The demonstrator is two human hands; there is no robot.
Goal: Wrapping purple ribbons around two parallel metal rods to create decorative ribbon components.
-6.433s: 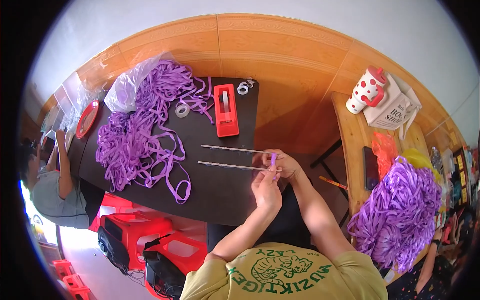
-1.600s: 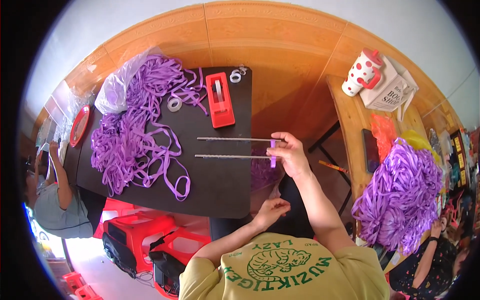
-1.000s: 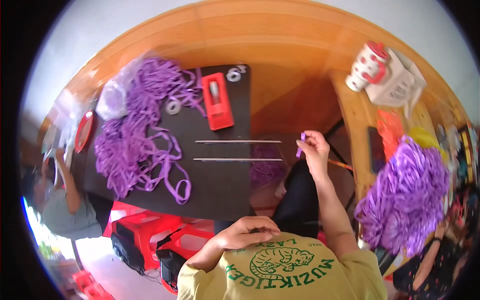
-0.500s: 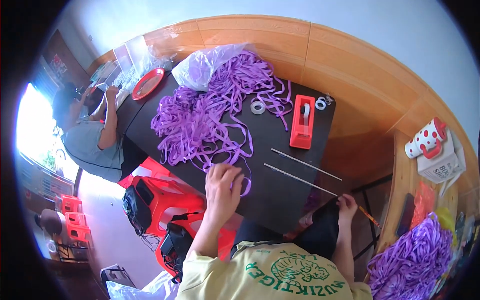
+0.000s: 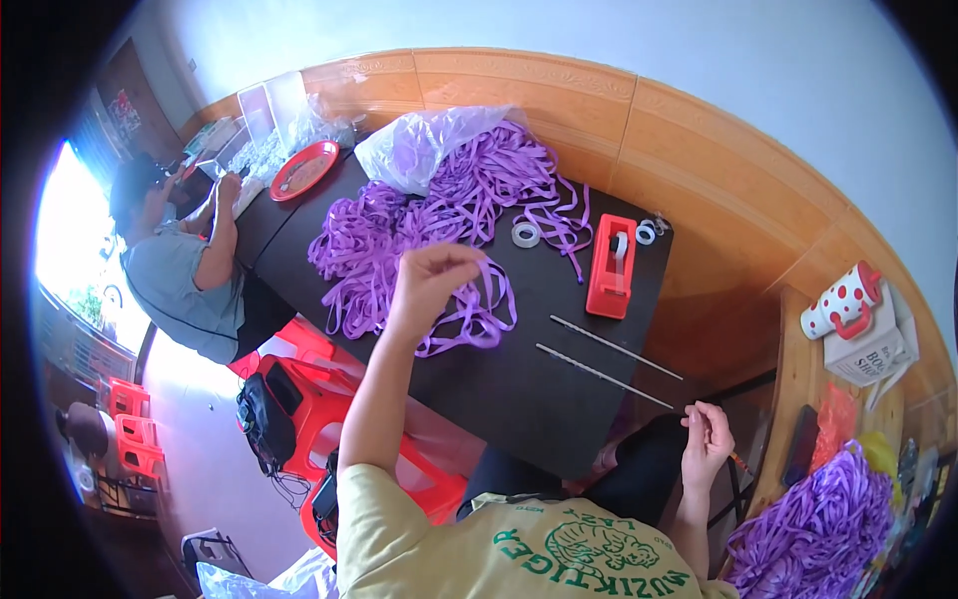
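My left hand (image 5: 431,283) is raised over the near edge of a big pile of purple ribbons (image 5: 439,225) on the black table (image 5: 539,384), fingers pinched on a ribbon strand (image 5: 486,283). My right hand (image 5: 707,441) hangs off the table's right end near my knee, fingers curled loosely, and holds nothing that I can see. Two thin metal rods (image 5: 609,361) lie side by side on the table between my hands. A red tape dispenser (image 5: 611,267) stands behind them.
Tape rolls (image 5: 526,235) lie by the dispenser. A clear plastic bag (image 5: 424,145) and a red plate (image 5: 302,170) sit at the far end, where another person (image 5: 190,265) sits working. Red stools (image 5: 309,394) stand left. A second ribbon heap (image 5: 818,529) and a spotted mug (image 5: 843,304) are right.
My left hand has gone from my lap to the ribbon pile and lifted a strand. My right hand has left the rods and dropped beside my knee. My view has swung left.
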